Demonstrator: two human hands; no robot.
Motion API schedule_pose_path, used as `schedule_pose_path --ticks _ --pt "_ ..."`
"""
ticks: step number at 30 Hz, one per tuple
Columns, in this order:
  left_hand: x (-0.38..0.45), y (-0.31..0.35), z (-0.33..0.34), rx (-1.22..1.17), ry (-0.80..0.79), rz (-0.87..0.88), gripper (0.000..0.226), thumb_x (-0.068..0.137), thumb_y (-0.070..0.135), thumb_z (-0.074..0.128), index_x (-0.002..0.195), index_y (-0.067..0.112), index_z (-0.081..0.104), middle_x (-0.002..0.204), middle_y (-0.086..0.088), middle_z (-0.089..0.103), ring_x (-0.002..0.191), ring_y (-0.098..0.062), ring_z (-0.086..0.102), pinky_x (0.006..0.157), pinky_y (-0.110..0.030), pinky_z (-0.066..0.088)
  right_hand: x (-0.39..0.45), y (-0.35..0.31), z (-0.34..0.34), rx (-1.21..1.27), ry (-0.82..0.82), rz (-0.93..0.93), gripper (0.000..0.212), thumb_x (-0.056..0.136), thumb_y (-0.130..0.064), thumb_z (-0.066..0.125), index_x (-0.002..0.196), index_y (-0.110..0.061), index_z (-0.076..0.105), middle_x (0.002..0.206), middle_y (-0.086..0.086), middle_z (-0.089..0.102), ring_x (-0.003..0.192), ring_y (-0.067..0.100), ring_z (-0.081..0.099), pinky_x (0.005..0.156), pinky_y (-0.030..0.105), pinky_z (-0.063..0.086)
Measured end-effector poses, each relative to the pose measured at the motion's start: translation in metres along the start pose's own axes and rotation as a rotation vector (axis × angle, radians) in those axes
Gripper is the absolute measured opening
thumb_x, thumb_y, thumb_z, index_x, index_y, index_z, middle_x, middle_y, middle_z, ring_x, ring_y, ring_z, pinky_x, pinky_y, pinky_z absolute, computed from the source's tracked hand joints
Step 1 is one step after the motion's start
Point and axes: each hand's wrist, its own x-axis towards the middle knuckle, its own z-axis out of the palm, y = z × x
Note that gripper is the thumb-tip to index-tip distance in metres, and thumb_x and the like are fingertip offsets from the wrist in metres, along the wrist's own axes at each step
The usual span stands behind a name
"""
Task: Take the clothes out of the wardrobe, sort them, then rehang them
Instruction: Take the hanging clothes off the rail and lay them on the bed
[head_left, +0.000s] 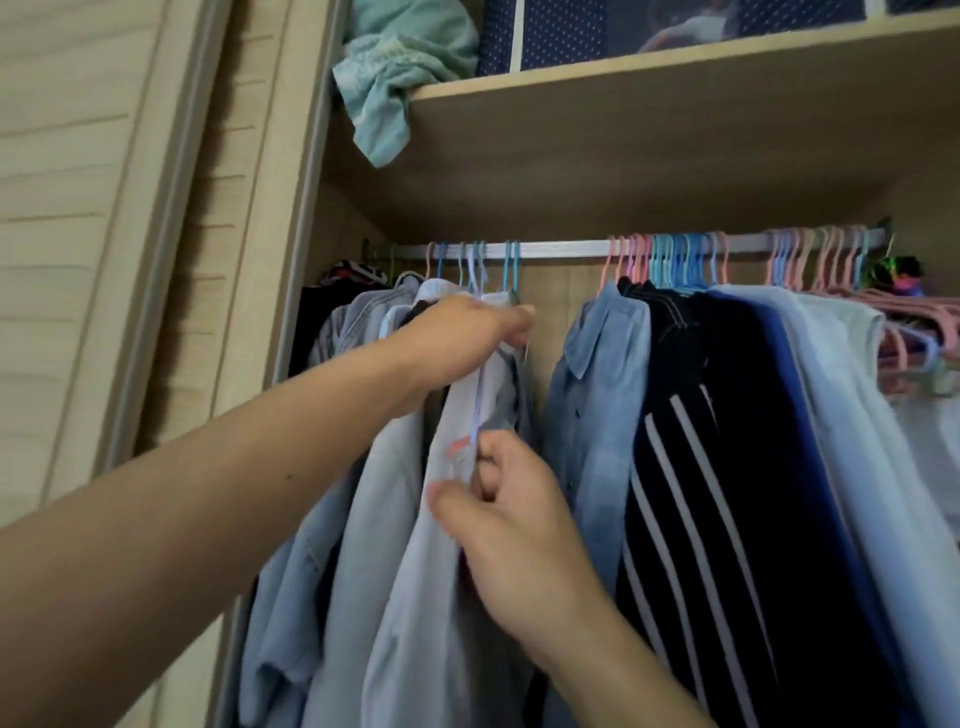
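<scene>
1. Gripping the collar end of a pale blue shirt (447, 519), the left hand (467, 332) curls over it just under the rail (561, 248), centre-left of frame; the shirt hangs w/ the left group of clothes.
2. Right hand (514, 514), centre frame, pinches the shirt's front edge, fingers curled on the cloth.
3. Risk: the blue hanger hooks (511, 267) sit packed together, so lifting one may drag a neighbour off the rail.
4. Risk: pulling the front edge down could slide the shirt off its hanger.
5. Denim shirt (597, 415) & striped dark garment (691, 493), right of centre, could snag if the shirt swings across.
</scene>
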Motion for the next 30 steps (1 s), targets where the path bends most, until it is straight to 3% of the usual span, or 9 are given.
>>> schedule_pose_path --ticks 4,6,9,12,14,18,23,27,30 --pt "-0.047 0.003 -0.011 0.022 -0.026 -0.187 0.036 0.095 0.008 0.065 0.122 0.016 0.042 0.107 -0.016 0.06 0.079 -0.025 0.069 0.069 -0.045 0.064 -0.027 -0.01 0.039 -0.049 -0.118 -0.031 0.017 0.084 -0.025 0.065 0.095 -0.024 0.052 0.061 -0.012 0.051 0.057 0.005 0.048 0.058 0.023 0.04" --pt "-0.065 -0.001 -0.036 -0.024 0.025 -0.262 0.047 0.095 0.003 0.064 0.124 0.018 0.03 0.108 -0.019 0.057 0.066 -0.028 0.067 0.054 -0.046 0.062 -0.034 -0.017 0.064 -0.09 -0.128 -0.033 0.021 0.086 -0.034 0.066 0.099 -0.027 0.05 0.071 -0.01 0.053 0.068 0.008 0.054 0.064 0.025 0.043" --pt "-0.095 -0.014 -0.072 0.238 -0.032 -0.37 0.035 0.095 0.01 0.063 0.124 0.007 0.042 0.102 -0.016 0.066 0.068 -0.027 0.065 0.057 -0.033 0.052 -0.041 -0.033 0.101 -0.027 -0.132 -0.093 0.024 0.087 -0.034 0.066 0.103 -0.028 0.048 0.078 -0.009 0.059 0.074 0.009 0.059 0.068 0.028 0.047" --pt "-0.122 -0.039 -0.119 0.751 -0.026 -0.381 0.022 0.1 0.01 0.049 0.109 0.002 0.067 0.085 -0.013 0.064 0.071 -0.029 0.061 0.058 -0.028 0.053 -0.059 -0.057 0.135 -0.124 -0.49 -0.198 0.026 0.09 -0.03 0.061 0.11 -0.019 0.049 0.083 0.005 0.066 0.078 0.025 0.063 0.072 0.045 0.052" --pt "-0.139 -0.057 -0.165 1.005 0.018 -0.412 0.026 0.1 0.009 0.045 0.113 0.003 0.067 0.098 -0.018 0.067 0.087 -0.037 0.066 0.075 -0.037 0.057 -0.066 -0.073 0.14 -0.223 -0.589 -0.37 0.021 0.09 -0.025 0.058 0.11 -0.021 0.063 0.086 0.001 0.071 0.081 0.022 0.065 0.075 0.041 0.053" --pt "-0.182 -0.102 -0.25 1.437 0.22 -0.467 0.025 0.095 0.008 0.05 0.12 0.011 0.052 0.112 -0.019 0.063 0.102 -0.041 0.065 0.073 -0.037 0.045 -0.029 -0.09 0.112 -0.337 -0.303 -0.422 0.019 0.094 -0.026 0.058 0.095 -0.021 0.076 0.088 -0.006 0.074 0.082 0.012 0.064 0.078 0.031 0.048" --pt "-0.213 -0.155 -0.32 1.554 0.423 -0.453 0.026 0.093 0.003 0.048 0.117 0.01 0.053 0.105 -0.018 0.068 0.097 -0.039 0.069 0.074 -0.037 0.047 0.038 -0.077 0.097 -0.507 0.061 -0.31 0.022 0.097 -0.023 0.052 0.097 -0.024 0.073 0.095 -0.001 0.071 0.092 0.022 0.062 0.079 0.036 0.051" --pt "-0.215 -0.18 -0.377 1.567 0.551 -0.415 0.022 0.09 -0.003 0.047 0.109 0.007 0.055 0.095 -0.02 0.071 0.09 -0.042 0.07 0.068 -0.035 0.039 0.056 -0.042 0.118 -0.711 -0.007 -0.211 0.038 0.098 -0.026 0.053 0.135 -0.023 0.055 0.132 0.009 0.056 0.116 0.027 0.051 0.096 0.039 0.045" --pt "-0.234 -0.197 -0.418 1.519 0.637 -0.481 0.023 0.091 -0.005 0.045 0.11 0.004 0.055 0.1 -0.024 0.069 0.097 -0.046 0.068 0.076 -0.039 0.047 0.048 -0.013 0.15 -0.765 -0.128 -0.11 0.058 0.097 -0.035 0.053 0.151 -0.025 0.035 0.148 0.013 0.04 0.135 0.034 0.039 0.111 0.045 0.037"
